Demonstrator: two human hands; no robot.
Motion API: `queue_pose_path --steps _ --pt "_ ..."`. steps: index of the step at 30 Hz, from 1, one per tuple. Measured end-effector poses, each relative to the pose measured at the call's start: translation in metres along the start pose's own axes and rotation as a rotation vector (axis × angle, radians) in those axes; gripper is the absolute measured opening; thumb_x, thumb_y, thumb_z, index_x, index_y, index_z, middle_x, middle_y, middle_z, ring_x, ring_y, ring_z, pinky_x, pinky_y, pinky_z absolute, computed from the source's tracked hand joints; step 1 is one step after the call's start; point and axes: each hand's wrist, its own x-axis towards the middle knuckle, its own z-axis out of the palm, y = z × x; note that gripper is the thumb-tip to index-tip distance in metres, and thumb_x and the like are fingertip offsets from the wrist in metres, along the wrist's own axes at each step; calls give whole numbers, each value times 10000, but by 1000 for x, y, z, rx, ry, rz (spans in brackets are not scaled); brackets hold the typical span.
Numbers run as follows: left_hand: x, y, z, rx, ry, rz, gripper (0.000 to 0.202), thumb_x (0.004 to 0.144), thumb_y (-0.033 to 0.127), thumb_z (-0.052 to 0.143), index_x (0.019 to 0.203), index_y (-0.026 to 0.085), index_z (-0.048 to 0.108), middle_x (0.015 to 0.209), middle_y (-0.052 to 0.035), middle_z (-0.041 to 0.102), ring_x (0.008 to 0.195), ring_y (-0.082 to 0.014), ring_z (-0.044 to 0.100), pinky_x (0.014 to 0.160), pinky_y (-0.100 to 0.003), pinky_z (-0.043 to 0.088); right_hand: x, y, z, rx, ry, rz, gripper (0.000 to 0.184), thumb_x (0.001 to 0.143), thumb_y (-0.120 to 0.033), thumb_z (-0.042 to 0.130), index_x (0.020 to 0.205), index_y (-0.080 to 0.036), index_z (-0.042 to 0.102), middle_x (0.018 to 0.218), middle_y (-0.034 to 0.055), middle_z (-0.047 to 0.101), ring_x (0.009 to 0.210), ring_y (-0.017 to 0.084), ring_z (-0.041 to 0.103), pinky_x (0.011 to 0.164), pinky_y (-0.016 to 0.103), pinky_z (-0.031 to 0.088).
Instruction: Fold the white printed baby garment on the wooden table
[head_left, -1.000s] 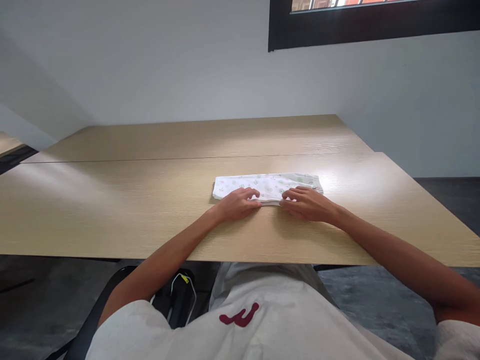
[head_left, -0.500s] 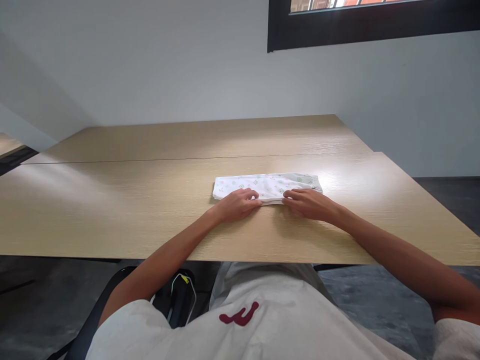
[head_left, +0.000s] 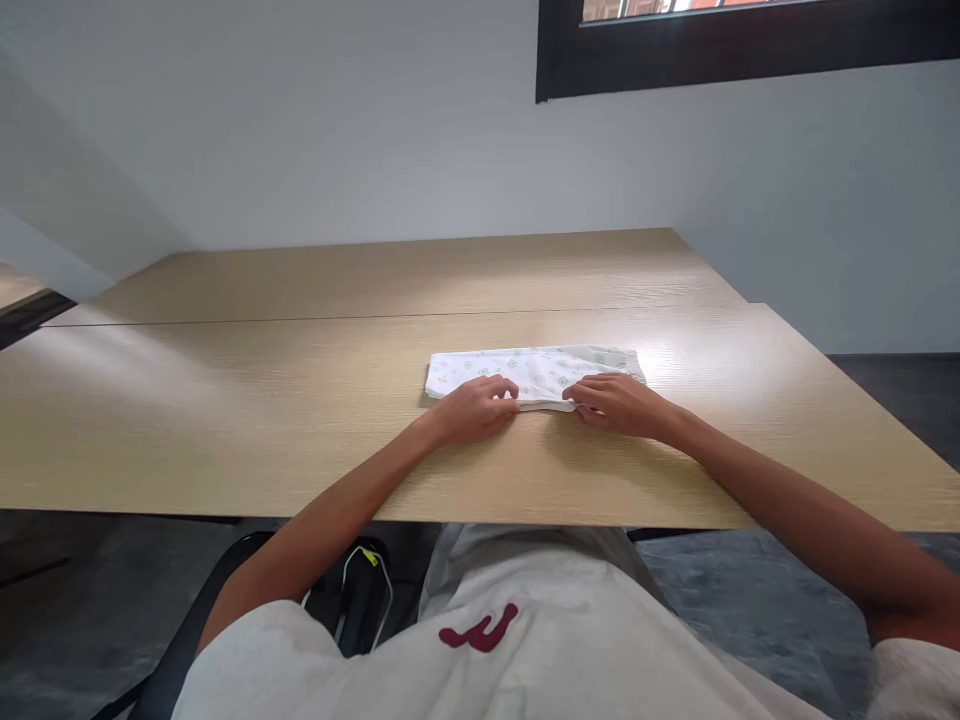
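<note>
A folded white cloth with small printed motifs lies on the light wooden table, a little right of centre. My left hand rests on the cloth's near edge with its fingers curled and pinched on the fabric. My right hand lies at the near edge further right, its fingers also pinching the folded edge. The two hands are a short gap apart, and the cloth's near edge is partly hidden under them.
The table consists of two joined tops with a seam running across. A white wall and a dark window frame stand behind it. A black chair and a dark bag sit below the table's front edge, by my lap.
My right hand has edged slightly up and in along the cloth's near edge. The left hand and the cloth have hardly moved.
</note>
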Motion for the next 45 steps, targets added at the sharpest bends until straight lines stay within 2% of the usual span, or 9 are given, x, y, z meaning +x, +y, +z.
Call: queue_pose_path --steps 5,11,14,18,24,30,39,45 --pt "-1 -2 0 -80 23 -20 241 985 184 433 975 169 674 1008 -81 668 876 -163 616 773 -305 520 -1 1 -4 147 -15 22 204 926 -186 497 1008 -170 683 835 63 689 713 171 592 647 285 374" --pt "-3 -5 -2 -199 22 -98 244 968 181 472 1137 162 647 1059 -98 672 967 -187 628 833 -321 538 0 1 -6 206 -18 13 216 945 -205 493 885 -172 698 821 76 684 732 172 592 674 294 391" --pt "-4 -6 -2 -262 13 -123 246 961 182 489 1153 163 643 1060 -98 669 975 -187 628 839 -320 537 0 1 -5 205 -31 23 207 940 -198 492 924 -171 696 817 72 674 733 174 583 679 295 388" --pt "-6 -10 0 -304 29 -131 220 972 192 484 1078 165 674 1027 -101 668 959 -184 628 811 -310 534 0 1 -6 194 -52 9 226 944 -192 481 984 -175 703 831 76 669 745 173 578 691 294 384" --pt "-8 -14 2 -356 48 -119 192 965 217 516 982 181 704 983 -89 659 921 -171 625 757 -284 524 0 2 -6 221 -53 5 214 937 -188 491 916 -183 704 846 76 672 764 176 587 702 294 389" --pt "-8 -13 -1 -371 28 -134 169 950 230 545 910 178 700 974 -81 647 901 -161 618 726 -268 521 0 1 -7 219 -78 21 177 887 -140 481 835 -179 646 810 60 645 734 170 549 693 295 362" --pt "-7 -13 -2 -391 12 -147 185 956 254 545 874 176 692 962 -80 648 900 -165 618 752 -284 524 1 -1 -10 220 -106 59 122 832 -121 484 774 -183 571 735 33 599 656 151 472 654 285 308" --pt "-7 -13 -3 -414 -8 -156 172 945 228 542 858 175 680 958 -74 644 929 -169 608 786 -287 516 0 -1 -10 210 -144 98 119 811 -118 493 827 -183 591 734 32 623 640 152 483 649 281 304"
